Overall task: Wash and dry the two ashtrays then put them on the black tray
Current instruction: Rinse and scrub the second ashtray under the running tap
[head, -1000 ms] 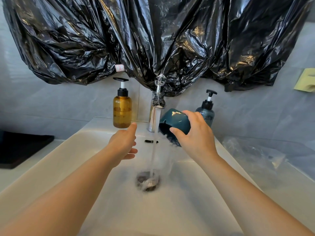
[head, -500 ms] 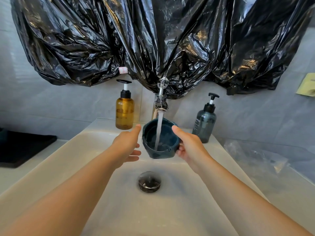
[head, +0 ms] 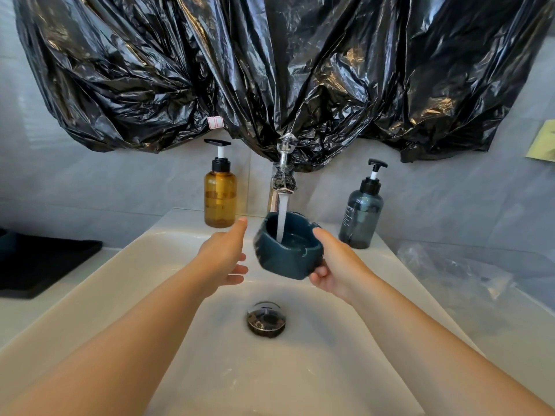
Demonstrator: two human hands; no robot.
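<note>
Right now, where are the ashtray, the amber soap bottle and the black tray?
ashtray (head: 285, 261): head view, on its outer front wall.
amber soap bottle (head: 220, 199): head view, on the bottle's body.
black tray (head: 39, 265): head view, on its bare top.

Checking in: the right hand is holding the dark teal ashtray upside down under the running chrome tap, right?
Not upside down. In the head view the right hand grips the dark teal glazed ashtray with its opening facing up, and the water from the running chrome tap falls into its hollow. The rest is right.
</note>
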